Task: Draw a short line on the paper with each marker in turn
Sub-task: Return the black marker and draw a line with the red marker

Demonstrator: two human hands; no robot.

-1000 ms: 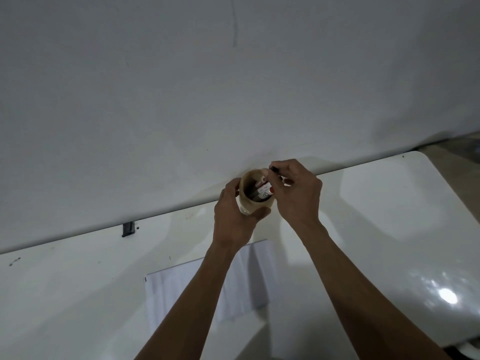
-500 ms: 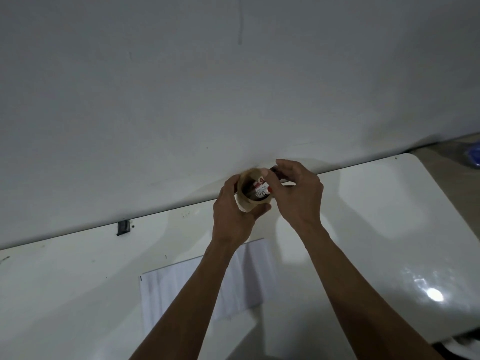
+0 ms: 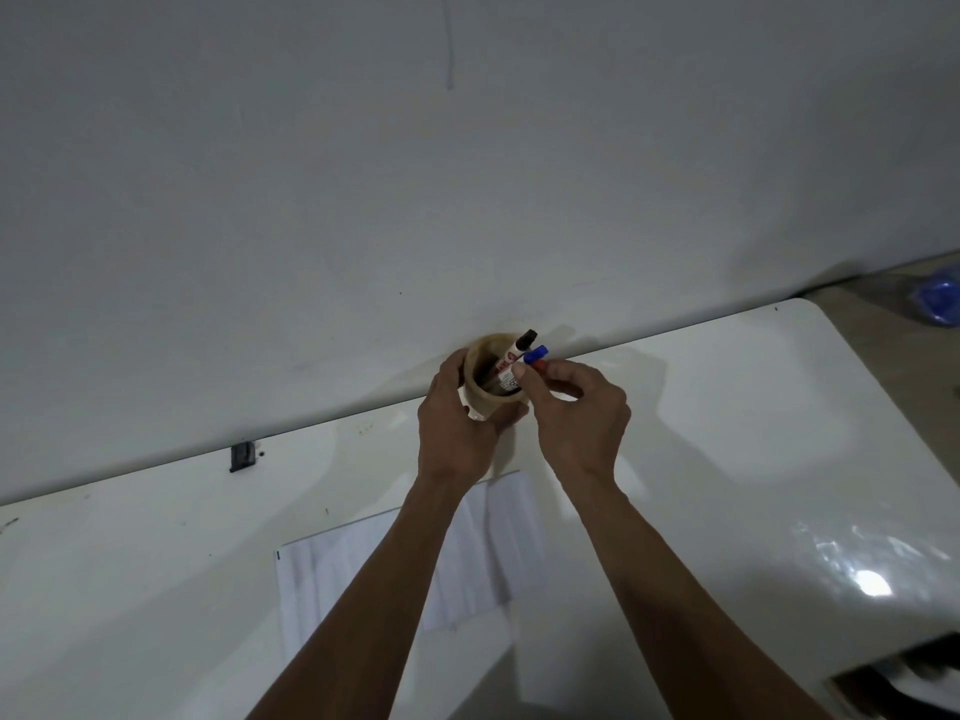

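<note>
Left hand [image 3: 457,439] wraps tan cup [image 3: 491,379] at far edge of worktop [image 3: 727,407], steadying it so markers don't tip. Right hand [image 3: 582,418] fingers [image 3: 522,371] pinch blue-capped marker [image 3: 535,354], likely first pick; black-capped marker [image 3: 522,345] leans in cup beside it. Paper [image 3: 363,563] lies near, under forearms. Versus half-second back: blue cap now out in view above rim, fingers off cup mouth.
</note>
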